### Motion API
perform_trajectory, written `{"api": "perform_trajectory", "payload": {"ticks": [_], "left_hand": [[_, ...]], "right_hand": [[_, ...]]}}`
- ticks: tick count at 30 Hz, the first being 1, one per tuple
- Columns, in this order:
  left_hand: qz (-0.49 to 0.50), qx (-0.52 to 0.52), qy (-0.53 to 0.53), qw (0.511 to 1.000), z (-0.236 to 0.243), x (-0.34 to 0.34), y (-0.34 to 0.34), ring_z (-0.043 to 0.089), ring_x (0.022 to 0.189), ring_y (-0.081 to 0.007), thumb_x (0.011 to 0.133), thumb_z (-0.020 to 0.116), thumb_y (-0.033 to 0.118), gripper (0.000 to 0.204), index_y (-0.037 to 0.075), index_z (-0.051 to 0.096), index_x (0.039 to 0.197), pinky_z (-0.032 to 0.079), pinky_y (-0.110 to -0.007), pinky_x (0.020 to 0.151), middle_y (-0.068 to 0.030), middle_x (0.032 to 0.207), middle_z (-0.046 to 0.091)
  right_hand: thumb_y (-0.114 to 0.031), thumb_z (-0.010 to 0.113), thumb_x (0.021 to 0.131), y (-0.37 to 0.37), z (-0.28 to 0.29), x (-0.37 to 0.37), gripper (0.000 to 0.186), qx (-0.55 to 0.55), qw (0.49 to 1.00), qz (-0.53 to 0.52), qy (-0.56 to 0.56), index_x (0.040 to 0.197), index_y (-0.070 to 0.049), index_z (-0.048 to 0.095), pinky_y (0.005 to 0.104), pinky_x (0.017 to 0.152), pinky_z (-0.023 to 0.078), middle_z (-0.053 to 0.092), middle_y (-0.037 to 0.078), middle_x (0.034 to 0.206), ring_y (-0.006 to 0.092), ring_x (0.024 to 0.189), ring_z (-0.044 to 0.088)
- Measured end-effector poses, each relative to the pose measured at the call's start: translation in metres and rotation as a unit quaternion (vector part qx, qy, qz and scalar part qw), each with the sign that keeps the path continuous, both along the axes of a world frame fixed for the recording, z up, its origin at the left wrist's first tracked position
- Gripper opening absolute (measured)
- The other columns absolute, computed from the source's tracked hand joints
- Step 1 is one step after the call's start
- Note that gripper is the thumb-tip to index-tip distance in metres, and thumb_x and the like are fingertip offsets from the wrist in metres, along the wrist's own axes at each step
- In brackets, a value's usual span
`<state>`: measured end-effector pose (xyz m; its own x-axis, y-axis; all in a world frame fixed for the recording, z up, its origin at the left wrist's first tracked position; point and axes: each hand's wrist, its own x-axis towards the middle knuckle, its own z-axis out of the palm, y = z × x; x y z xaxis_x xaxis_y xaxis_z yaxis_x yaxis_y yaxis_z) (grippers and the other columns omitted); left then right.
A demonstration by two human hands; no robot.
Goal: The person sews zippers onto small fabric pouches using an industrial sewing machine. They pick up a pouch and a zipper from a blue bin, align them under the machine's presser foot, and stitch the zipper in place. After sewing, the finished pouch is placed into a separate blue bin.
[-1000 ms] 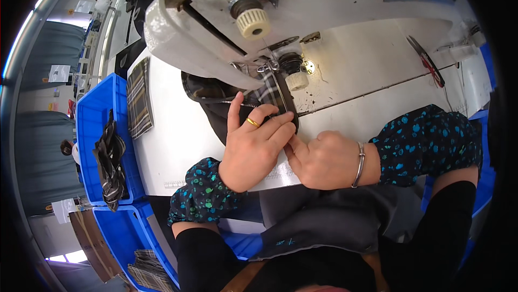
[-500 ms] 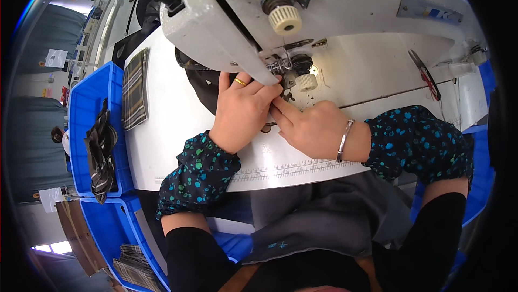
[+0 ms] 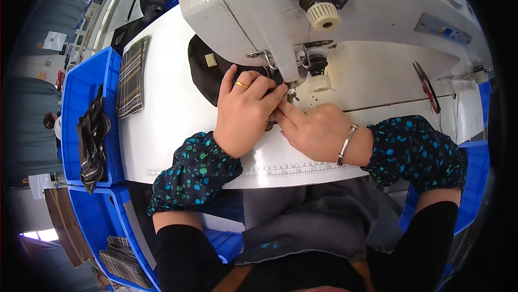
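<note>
On the white table [image 3: 170,130], the black cloth [image 3: 204,83] has shifted, exposing 1 tan patch [image 3: 210,60], suggesting active feeding. The left hand [image 3: 240,114] partly covers it, touching the right hand [image 3: 317,132]; neither grip is discernible.

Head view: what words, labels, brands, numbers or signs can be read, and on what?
I don't copy wording out, only place it.
Silver rectangular plate on the white metal sewing machine: lettering.
White tabletop, near edge: printed ruler scale with numbers.
Dark grey cloth at the lap: small teal marks, unreadable.
Cream rectangular tag on the black fabric piece: too small to read.
White paper sheet, far left: too small.
</note>
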<state>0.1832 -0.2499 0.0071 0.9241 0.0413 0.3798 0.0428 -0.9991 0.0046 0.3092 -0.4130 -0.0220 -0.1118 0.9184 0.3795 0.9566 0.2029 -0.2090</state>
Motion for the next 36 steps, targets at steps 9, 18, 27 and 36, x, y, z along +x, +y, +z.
{"api": "perform_trajectory", "payload": {"ticks": [9,18,27,36], "left_hand": [[-0.015,0.008,0.005,1.000,0.004,-0.002,-0.002,0.065,0.101,-0.0251,0.071,0.072,0.009,0.042,0.012,0.077,0.113,0.052,-0.044,0.094,-0.0007,0.103,0.067],[-0.029,-0.022,0.008,0.999,0.005,0.002,0.000,0.065,0.098,-0.0258,0.068,0.072,0.003,0.045,0.010,0.077,0.112,0.053,-0.037,0.089,-0.0018,0.105,0.067],[-0.017,-0.046,0.035,0.998,0.010,0.002,-0.002,0.065,0.102,-0.0231,0.070,0.074,0.005,0.046,0.011,0.075,0.116,0.057,-0.033,0.076,-0.0003,0.111,0.067],[0.015,-0.023,0.075,0.997,0.022,0.009,-0.005,0.064,0.094,-0.0238,0.076,0.070,0.010,0.039,0.012,0.075,0.115,0.058,-0.035,0.064,0.0013,0.107,0.066]], "right_hand": [[-0.015,0.061,0.087,0.000,-0.001,0.001,0.032,0.021,1.000,0.003,-0.006,0.112,0.003,0.070,0.0375,0.048,0.056,0.069,0.023,0.117,0.0219,0.056,0.068],[-0.016,0.061,0.089,0.000,0.001,0.001,0.034,0.011,1.000,-0.001,0.003,0.116,0.003,0.068,0.0383,0.048,0.055,0.068,0.021,0.113,0.0234,0.057,0.068],[-0.018,0.067,0.086,0.003,-0.002,0.002,0.031,0.015,1.000,-0.015,0.006,0.113,-0.004,0.070,0.0347,0.045,0.051,0.070,0.013,0.117,0.0201,0.050,0.063],[-0.018,0.069,0.084,0.007,-0.006,0.007,0.024,0.052,0.998,-0.028,-0.011,0.103,-0.005,0.073,0.0340,0.043,0.048,0.073,0.010,0.117,0.0184,0.050,0.061]]}}
